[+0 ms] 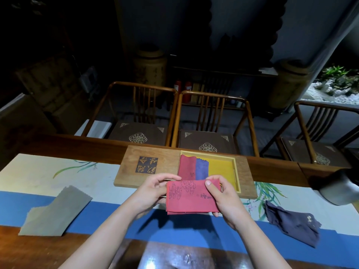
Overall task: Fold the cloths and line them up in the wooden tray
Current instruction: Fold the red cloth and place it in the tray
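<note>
A folded red cloth [187,197] with dark printed patterns is held just above the table, in front of the wooden tray [242,171]. My left hand [155,188] pinches its left edge and my right hand [221,197] grips its right edge, thumb on top. In the tray's yellow-lined recess, a folded red cloth [186,166] and a folded blue cloth [202,168] lie side by side at the left; the right part shows bare yellow lining. A grey cloth [56,212] lies flat at the left. A dark navy cloth [293,222] lies crumpled at the right.
The table carries a white and blue painted runner [38,171]. The tray's left half is a wooden panel with a dark seal [147,165]. Three wooden chairs stand behind the table. A dark, blurred object [334,187] sits at the right edge.
</note>
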